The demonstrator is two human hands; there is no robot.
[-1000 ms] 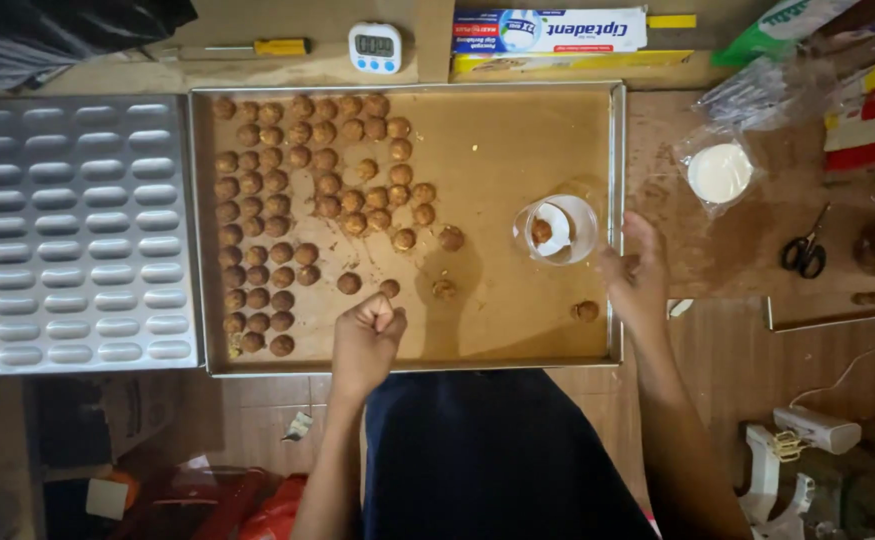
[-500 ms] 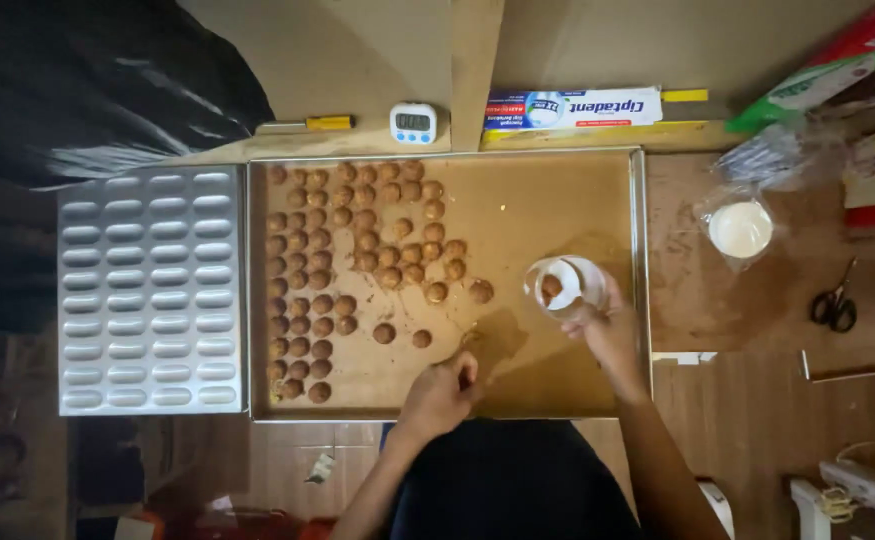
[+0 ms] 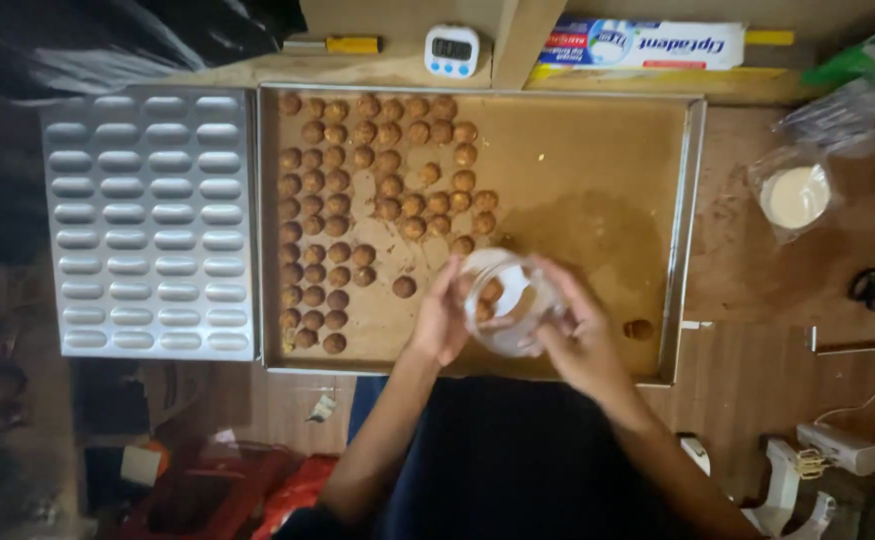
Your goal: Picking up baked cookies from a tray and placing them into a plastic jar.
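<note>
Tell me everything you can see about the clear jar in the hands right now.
The jar is small, round and see-through, plastic or glass by its look, with no lid visible. It is tilted, held above the near edge of the baking tray. A few brown balls show through its wall. The left hand cups its left side and the right hand grips its right side and underside; fingers cover part of it. Nothing else touches it.

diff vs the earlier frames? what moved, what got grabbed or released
The clear jar came off the tray's right side toward the near edge; the left hand joined the right hand on it. Same: brown balls on the baking tray, empty mold pan.
</note>
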